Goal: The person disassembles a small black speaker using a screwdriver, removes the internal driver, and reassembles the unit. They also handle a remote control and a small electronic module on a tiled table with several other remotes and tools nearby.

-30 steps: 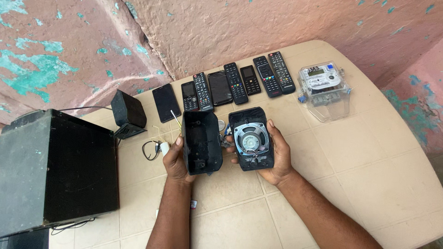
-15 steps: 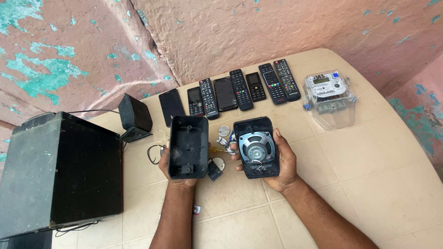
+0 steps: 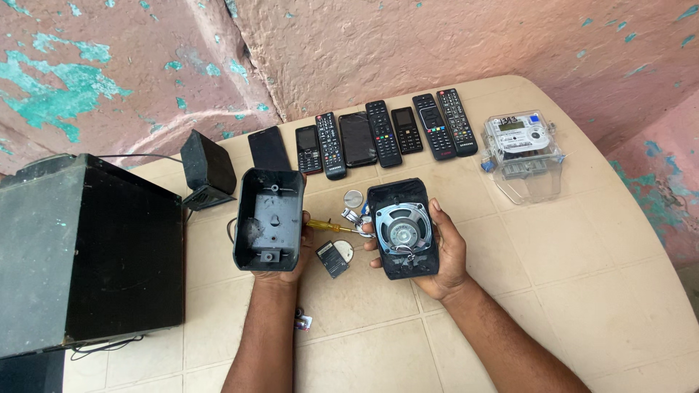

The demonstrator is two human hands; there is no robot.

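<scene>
Speaker front lies gripped in right hand; left hand clasps empty back shell beside it.

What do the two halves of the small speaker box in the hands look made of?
Empty rear shell, in the left hand: apparently matte black moulded plastic, with cast ribs and screw posts inside. Front panel, in the right hand: similar black plastic; its speaker frame looks like shiny grey metal, cone material unclear.

Makeshift repair spot: peeling wall, lined-up remotes.
</scene>
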